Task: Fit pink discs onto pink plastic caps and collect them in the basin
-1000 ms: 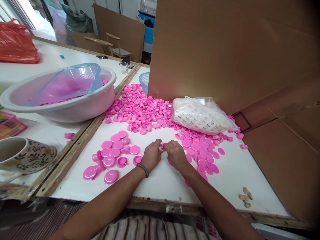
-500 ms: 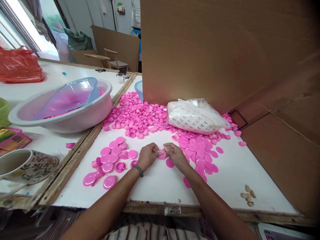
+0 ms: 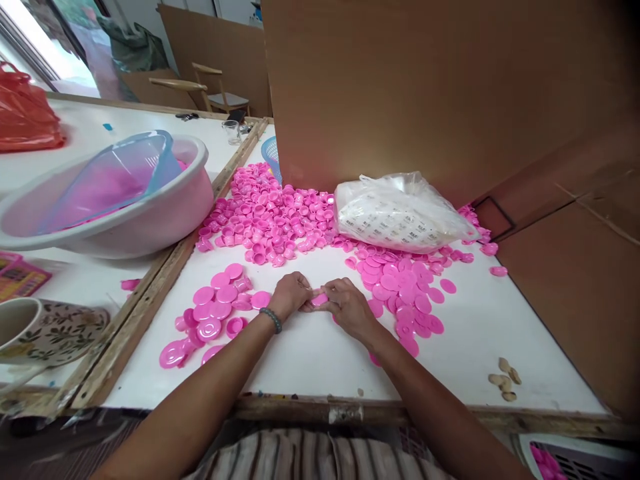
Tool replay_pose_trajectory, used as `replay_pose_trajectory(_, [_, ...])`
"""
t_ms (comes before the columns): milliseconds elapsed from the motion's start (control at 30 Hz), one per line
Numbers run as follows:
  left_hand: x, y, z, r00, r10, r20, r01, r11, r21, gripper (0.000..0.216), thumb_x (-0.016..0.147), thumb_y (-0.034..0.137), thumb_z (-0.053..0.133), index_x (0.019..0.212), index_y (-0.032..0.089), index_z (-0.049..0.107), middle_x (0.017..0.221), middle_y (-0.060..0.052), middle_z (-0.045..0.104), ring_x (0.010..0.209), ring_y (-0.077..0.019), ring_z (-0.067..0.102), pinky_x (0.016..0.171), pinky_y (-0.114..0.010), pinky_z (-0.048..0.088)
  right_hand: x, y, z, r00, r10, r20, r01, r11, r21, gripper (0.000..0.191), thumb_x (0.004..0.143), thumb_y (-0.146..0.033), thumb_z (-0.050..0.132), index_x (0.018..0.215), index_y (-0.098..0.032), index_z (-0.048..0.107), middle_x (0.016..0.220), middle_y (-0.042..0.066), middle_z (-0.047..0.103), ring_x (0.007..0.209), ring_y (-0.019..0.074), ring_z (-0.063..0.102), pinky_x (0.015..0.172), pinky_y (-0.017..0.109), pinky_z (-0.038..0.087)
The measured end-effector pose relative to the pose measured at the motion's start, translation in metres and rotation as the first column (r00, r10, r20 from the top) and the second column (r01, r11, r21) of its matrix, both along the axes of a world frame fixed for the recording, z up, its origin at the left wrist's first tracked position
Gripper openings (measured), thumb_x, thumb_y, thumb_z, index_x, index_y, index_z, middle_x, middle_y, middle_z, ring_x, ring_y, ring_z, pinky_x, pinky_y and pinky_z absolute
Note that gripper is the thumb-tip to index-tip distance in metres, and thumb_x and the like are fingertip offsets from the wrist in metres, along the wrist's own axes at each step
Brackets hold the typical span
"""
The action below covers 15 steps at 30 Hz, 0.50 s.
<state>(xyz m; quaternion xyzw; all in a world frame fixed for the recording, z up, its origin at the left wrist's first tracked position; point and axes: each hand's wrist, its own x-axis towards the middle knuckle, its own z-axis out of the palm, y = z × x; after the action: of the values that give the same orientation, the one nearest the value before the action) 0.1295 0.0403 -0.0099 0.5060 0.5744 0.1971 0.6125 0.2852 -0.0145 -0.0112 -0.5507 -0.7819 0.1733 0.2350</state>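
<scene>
Between my two hands, just above the white tabletop (image 3: 310, 363), is a small pink plastic piece (image 3: 319, 300). My left hand (image 3: 293, 295), with a beaded bracelet on its wrist, pinches the piece from the left. From the right, the fingers of my right hand (image 3: 349, 305) close on the same piece. Flat pink discs (image 3: 403, 293) lie in an overlapping spread right of my right hand. Left of my left hand is a group of pink saucer-like pieces (image 3: 209, 328), some joined to small cups. My fingers hide part of the held piece.
A heap of pink cups (image 3: 280, 217) lies at the back, beside a filled clear plastic bag (image 3: 400, 212). Tall cardboard (image 3: 415, 87) walls the back and right. Leftward are a wooden edge strip (image 3: 145, 313), a white basin (image 3: 165, 230) and a floral mug (image 3: 65, 330). Shells (image 3: 506, 379) lie front right.
The view has shifted, so the table's things sit a little differently in the frame. My hands have closed together on the pink piece, which now shows tilted between my fingertips.
</scene>
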Motion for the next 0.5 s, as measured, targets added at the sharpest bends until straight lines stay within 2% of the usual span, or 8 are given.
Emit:
replay_pose_trajectory(67, [-0.001, -0.001, 0.001, 1.0, -0.004, 0.017, 0.004, 1.0, 0.006, 0.037, 0.057, 0.03, 0.075, 0.07, 0.017, 0.044, 0.044, 0.002, 0.058, 0.047, -0.0173, 0.062, 0.046, -0.025, 0.05, -0.002, -0.003, -0.002, 0.997, -0.039, -0.065, 0.038, 0.999, -0.014, 0.017, 0.081, -0.026, 0.056, 0.095, -0.022, 0.064, 0.096, 0.006, 0.06, 0.088, 0.0192, 0.048, 0.072, 0.032, 0.043])
replay_pose_trajectory(167, [-0.003, -0.002, 0.004, 0.997, -0.019, 0.07, 0.018, 1.0, 0.015, 0.035, 0.056, 0.028, 0.076, 0.068, 0.017, 0.045, 0.043, 0.003, 0.057, 0.045, -0.0155, 0.06, 0.044, -0.024, 0.05, -0.005, -0.006, -0.004, 0.98, -0.096, -0.174, 0.088, 0.995, -0.056, 0.037, 0.074, -0.034, 0.064, 0.109, -0.025, 0.059, 0.104, 0.005, 0.058, 0.092, 0.0203, 0.049, 0.076, 0.035, 0.045])
replay_pose_trajectory(233, [-0.004, -0.004, 0.008, 0.994, -0.008, 0.105, 0.005, 0.999, 0.036, 0.035, 0.055, 0.024, 0.077, 0.067, 0.016, 0.045, 0.043, 0.004, 0.056, 0.044, -0.0141, 0.059, 0.044, -0.023, 0.049, -0.006, -0.007, -0.004, 0.972, -0.112, -0.206, 0.1, 0.993, -0.065, 0.043, 0.073, -0.037, 0.065, 0.114, -0.025, 0.057, 0.105, 0.005, 0.059, 0.093, 0.0206, 0.05, 0.076, 0.036, 0.045])
replay_pose_trajectory(400, [-0.005, -0.012, 0.011, 0.988, 0.051, 0.147, -0.056, 0.998, 0.025, 0.029, 0.058, 0.016, 0.073, 0.068, 0.015, 0.046, 0.047, 0.004, 0.057, 0.045, -0.0124, 0.058, 0.046, -0.023, 0.05, -0.006, -0.001, 0.0, 0.991, -0.055, -0.123, 0.054, 0.999, -0.009, 0.026, 0.077, -0.028, 0.062, 0.103, -0.026, 0.064, 0.091, 0.005, 0.062, 0.087, 0.0196, 0.049, 0.072, 0.034, 0.045])
replay_pose_trajectory(500, [-0.007, -0.015, 0.009, 0.986, 0.049, 0.162, -0.048, 0.999, -0.007, 0.027, 0.06, 0.011, 0.071, 0.071, 0.015, 0.047, 0.047, 0.004, 0.056, 0.046, -0.0128, 0.059, 0.047, -0.023, 0.051, -0.003, 0.006, 0.002, 0.998, 0.006, -0.062, -0.01, 0.998, -0.055, 0.023, 0.073, -0.025, 0.066, 0.096, -0.027, 0.067, 0.086, 0.003, 0.061, 0.083, 0.0182, 0.048, 0.069, 0.031, 0.044])
